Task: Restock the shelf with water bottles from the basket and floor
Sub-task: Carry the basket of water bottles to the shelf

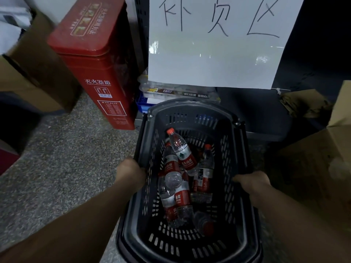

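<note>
Fingers curled over opposite side rims, the left hand and the right hand grip a dark, perforated plastic basket at lower centre of the frame. Inside it lie several clear, ribbed plastic water bottles with red labels and red caps, piled loosely and overlapping, one propped with its cap toward the basket's far end. The basket sits over a speckled grey floor of rough, gritty texture. At upper left stands a tall red metal box with rounded corners, beside brown cardboard boxes. A glossy white paper sign with handwritten black characters hangs at upper centre on a dark shelf unit; wrapped packs sit just beneath it.
</note>
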A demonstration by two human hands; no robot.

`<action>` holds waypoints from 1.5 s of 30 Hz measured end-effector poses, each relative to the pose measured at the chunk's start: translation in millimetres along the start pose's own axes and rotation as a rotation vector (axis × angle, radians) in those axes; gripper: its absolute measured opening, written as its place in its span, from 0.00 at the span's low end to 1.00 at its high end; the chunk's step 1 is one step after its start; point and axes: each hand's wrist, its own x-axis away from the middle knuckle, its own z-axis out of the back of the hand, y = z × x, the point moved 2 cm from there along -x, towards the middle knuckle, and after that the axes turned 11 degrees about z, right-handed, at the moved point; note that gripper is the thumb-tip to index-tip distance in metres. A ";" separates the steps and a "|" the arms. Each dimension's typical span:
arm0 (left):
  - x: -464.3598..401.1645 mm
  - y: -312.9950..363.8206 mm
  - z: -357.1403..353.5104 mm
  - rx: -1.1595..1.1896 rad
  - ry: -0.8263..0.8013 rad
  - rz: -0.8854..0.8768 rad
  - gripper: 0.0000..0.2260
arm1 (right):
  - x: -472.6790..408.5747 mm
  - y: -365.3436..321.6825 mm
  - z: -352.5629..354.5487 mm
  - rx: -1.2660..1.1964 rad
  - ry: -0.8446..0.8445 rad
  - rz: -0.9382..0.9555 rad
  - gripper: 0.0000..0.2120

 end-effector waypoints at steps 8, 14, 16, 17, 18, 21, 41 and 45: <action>70.3 11.4 36.7 0.167 0.017 -0.079 0.10 | 82.9 22.7 54.5 -0.116 0.035 -0.041 0.31; 149.2 7.3 69.0 0.131 0.025 -0.156 0.09 | 152.5 41.4 111.3 -0.206 0.082 0.013 0.24; 173.0 6.2 78.6 0.111 0.037 -0.206 0.10 | 178.8 52.2 130.3 -0.225 0.110 0.011 0.14; 185.9 5.7 82.7 0.105 0.028 -0.240 0.10 | 193.8 59.5 139.7 -0.232 0.138 0.013 0.11; 199.3 5.9 87.0 0.103 0.013 -0.274 0.11 | 208.5 68.2 148.3 -0.246 0.176 0.015 0.10; 245.1 4.7 97.7 0.056 -0.025 -0.397 0.08 | 256.1 99.8 170.6 -0.308 0.274 -0.008 0.14; 581.6 -173.6 23.5 -0.182 -0.302 -0.752 0.02 | 597.6 450.7 250.4 -0.612 0.688 -0.246 0.11; 640.2 -222.3 -6.1 -0.304 -0.334 -0.842 0.01 | 676.0 526.4 241.5 -0.664 0.781 -0.336 0.09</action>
